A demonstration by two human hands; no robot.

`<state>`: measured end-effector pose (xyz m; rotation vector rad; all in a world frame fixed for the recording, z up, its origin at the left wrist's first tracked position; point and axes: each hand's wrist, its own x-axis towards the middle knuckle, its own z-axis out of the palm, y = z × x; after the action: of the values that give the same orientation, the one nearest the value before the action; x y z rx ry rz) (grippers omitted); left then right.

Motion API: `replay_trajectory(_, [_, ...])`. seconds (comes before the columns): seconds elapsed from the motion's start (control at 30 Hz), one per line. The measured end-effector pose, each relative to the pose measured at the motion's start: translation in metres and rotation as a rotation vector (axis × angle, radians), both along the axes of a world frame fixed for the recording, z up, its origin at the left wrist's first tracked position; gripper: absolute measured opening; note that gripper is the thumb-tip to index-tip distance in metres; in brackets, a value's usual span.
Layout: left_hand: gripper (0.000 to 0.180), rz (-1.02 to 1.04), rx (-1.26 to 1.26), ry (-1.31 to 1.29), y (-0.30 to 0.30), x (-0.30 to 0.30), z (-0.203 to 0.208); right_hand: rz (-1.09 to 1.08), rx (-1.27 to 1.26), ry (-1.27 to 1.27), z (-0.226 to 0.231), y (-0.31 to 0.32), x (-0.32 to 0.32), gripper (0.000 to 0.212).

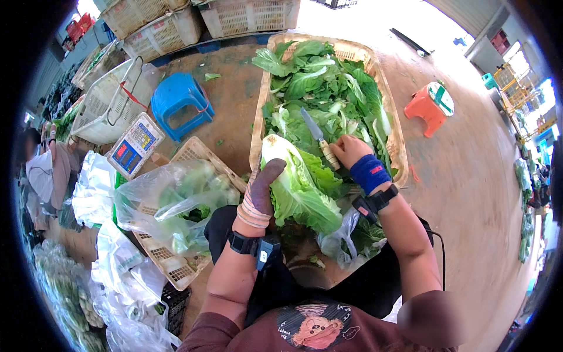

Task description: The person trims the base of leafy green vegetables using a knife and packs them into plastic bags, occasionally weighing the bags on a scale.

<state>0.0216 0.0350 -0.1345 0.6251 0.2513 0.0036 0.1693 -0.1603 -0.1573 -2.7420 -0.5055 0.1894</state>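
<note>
My left hand, in a dark glove with a striped cuff, is closed on the side of a Chinese cabbage. The cabbage's pale cut base points up and away, and its loose green leaves spread toward my lap. Just right of it, the curled fingers of my right hand are at the light handle of a knife. Its blade points away and to the left, over the leaves. Beyond both hands, a cream plastic crate is heaped with loose green leaves.
At left are a blue stool, a scale and a tilted crate with a clear bag of greens. A white basket and stacked crates stand behind. An orange stool is at right. Another person is far left.
</note>
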Motion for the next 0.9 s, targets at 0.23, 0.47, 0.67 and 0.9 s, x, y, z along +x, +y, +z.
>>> replay_trajectory(0.23, [0.035, 0.041, 0.549, -0.144, -0.019, 0.022, -0.015, 0.075, -0.158, -0.032, -0.035, 0.016, 0.012, 0.044])
replay_trajectory(0.47, [0.051, -0.047, 0.228, -0.001, -0.048, 0.039, -0.003, -0.136, 1.074, 0.601, -0.006, -0.042, 0.016, 0.02])
replay_trajectory(0.67, [0.049, -0.219, 0.472, -0.056, -0.081, 0.049, 0.002, -0.08, 0.669, -0.103, 0.053, -0.069, -0.059, 0.02])
replay_trajectory(0.9, [0.037, -0.374, -0.129, -0.076, -0.102, 0.065, -0.038, 0.175, 0.308, -0.531, 0.049, -0.08, -0.062, 0.029])
